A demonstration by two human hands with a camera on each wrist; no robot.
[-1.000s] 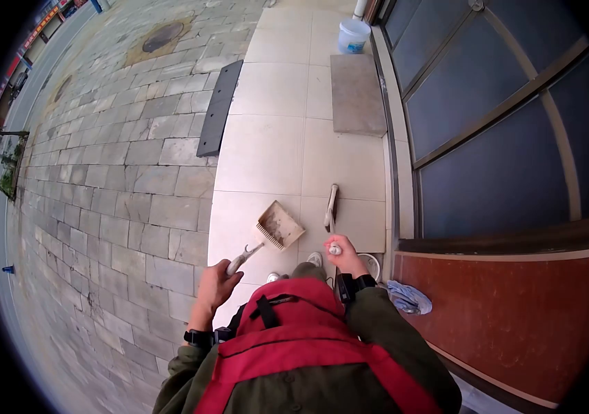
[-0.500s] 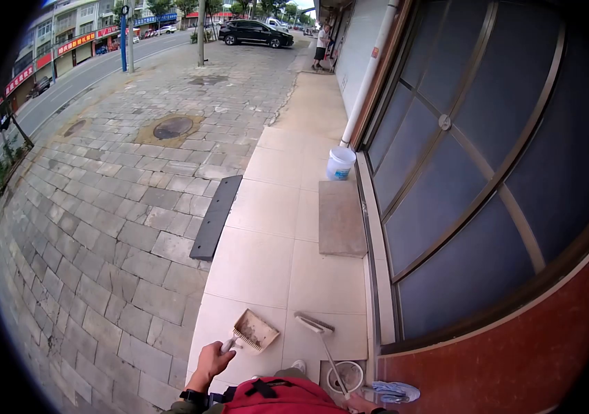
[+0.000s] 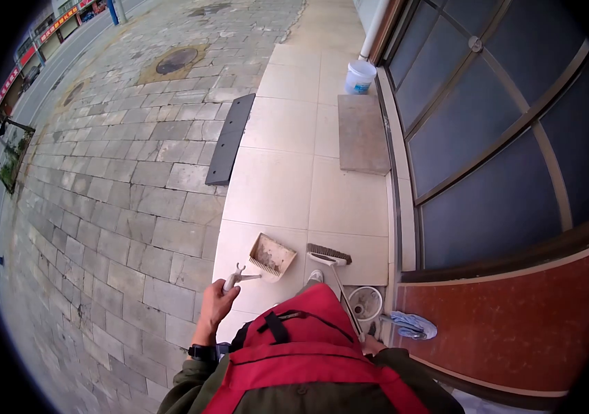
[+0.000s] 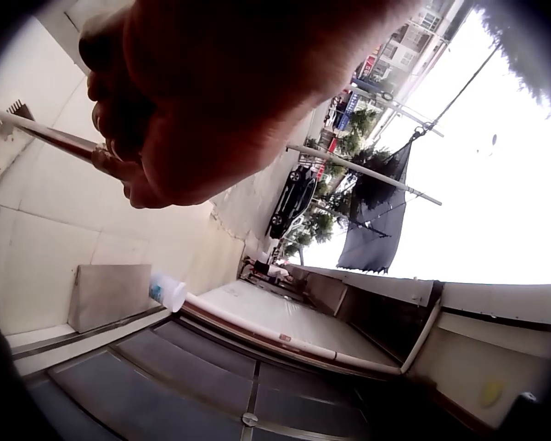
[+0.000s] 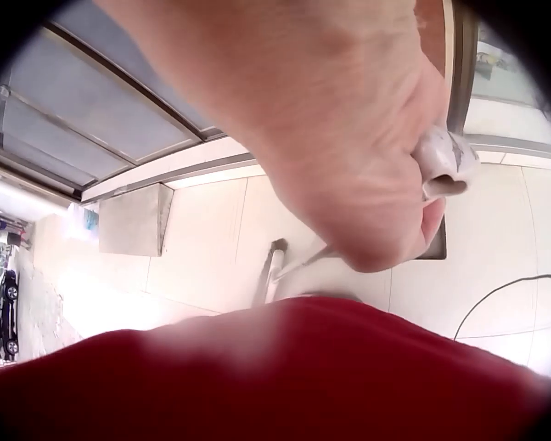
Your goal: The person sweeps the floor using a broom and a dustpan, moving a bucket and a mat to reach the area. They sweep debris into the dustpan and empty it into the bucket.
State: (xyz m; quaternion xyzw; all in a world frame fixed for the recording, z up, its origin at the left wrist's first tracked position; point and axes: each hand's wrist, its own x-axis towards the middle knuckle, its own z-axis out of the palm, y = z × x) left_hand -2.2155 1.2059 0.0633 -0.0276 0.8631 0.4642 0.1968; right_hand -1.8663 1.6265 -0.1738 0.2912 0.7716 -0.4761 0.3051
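Clock: head view, 12 pointing away from the person's body.
Dustpan: the cream plastic, square-mouthed dustpan with a toothed edge [image 3: 284,259] lies at 11 o'clock on the pale floor tiles [image 3: 277,179]; whether its grey-brown residue is loose cannot be told.
Broom: the white-backed broom head with grey bristles [image 3: 329,254] lies at 12 o'clock, just beside the pan.
Spill risk: a tilted pan could shed any loose residue; the likely cause would be a turn of the left wrist.
Snag risk: the broom's thin pale stick [image 3: 347,300] passes close by the round white-rimmed container [image 3: 380,302] at 2 o'clock; a sideways swing could knock it.
Trip risk: the grey shoe [image 3: 316,276] stands near the bristles.
Left hand [image 3: 217,307]: reaches to 10 o'clock, fingers wrapped round the dustpan's pale handle [image 3: 230,281].
Right hand [image 5: 367,179]: low at 4 o'clock, fingers curled round the stick near its capped end.
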